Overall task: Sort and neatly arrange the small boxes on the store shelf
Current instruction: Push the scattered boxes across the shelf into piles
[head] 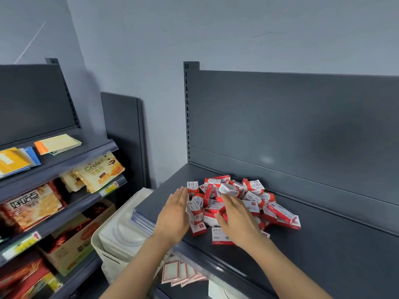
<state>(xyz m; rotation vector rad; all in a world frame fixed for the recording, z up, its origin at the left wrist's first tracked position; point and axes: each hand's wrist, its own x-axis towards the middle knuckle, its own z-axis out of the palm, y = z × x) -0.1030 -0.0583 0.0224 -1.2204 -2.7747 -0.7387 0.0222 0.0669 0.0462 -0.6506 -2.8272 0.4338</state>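
Observation:
A jumbled heap of several small red-and-white boxes [254, 190] lies on the dark grey top shelf [323, 244]. My left hand [174, 214] has straight fingers and presses its palm side against the heap's left edge. My right hand [237, 216] lies flat on top of the heap's front part, fingers spread over the boxes. One box marked 24/6 [218, 235] lies flat at the front, partly under my right wrist. Boxes beneath my right hand are hidden.
The shelf's back panel [302, 126] rises behind the heap. A white basket [121, 238] stands left of the shelf. Red-bordered label packs [179, 275] sit on the level below. Shelves at the left hold snack bags [32, 206] and booklets [58, 143].

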